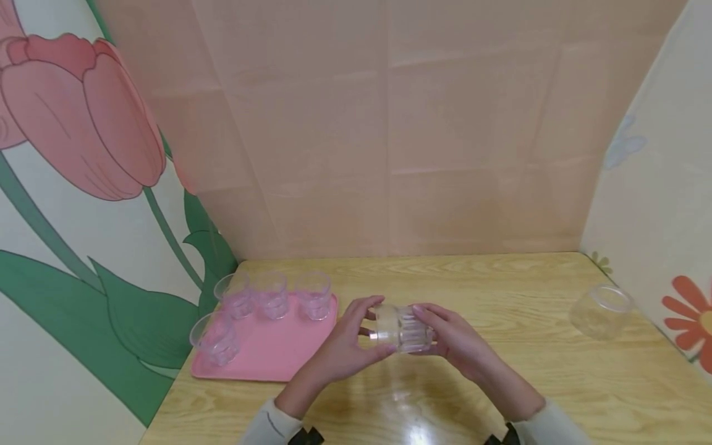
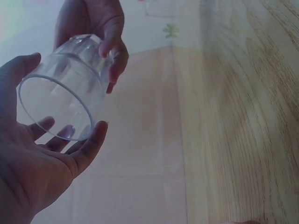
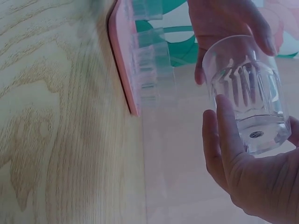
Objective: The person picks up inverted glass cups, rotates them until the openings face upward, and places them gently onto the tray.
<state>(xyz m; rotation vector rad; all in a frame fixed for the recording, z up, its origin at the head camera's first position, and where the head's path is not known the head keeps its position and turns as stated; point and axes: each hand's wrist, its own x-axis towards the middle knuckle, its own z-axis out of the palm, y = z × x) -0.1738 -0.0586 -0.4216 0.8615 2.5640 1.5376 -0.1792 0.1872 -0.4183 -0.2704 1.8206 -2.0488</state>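
Note:
A clear drinking glass [image 1: 402, 329] with fluted sides is held on its side above the wooden table. My left hand [image 1: 356, 339] grips it around the rim end, thumb on one side and fingers on the other. At the base end, my right hand [image 1: 453, 339] holds the fluted part. The left wrist view looks into the open mouth of the glass [image 2: 60, 100], which shows nothing inside. A small dark mark on the base of the glass [image 3: 250, 102] shows in the right wrist view.
To the left lies a pink tray [image 1: 278, 352] with several clear glasses standing on it, one of them a front-left glass [image 1: 219, 340]. A clear, wide-based vessel [image 1: 601, 312] stands at the table's right edge. Behind the wooden table [image 1: 500, 290] hangs a pinkish cloth [image 1: 389, 136].

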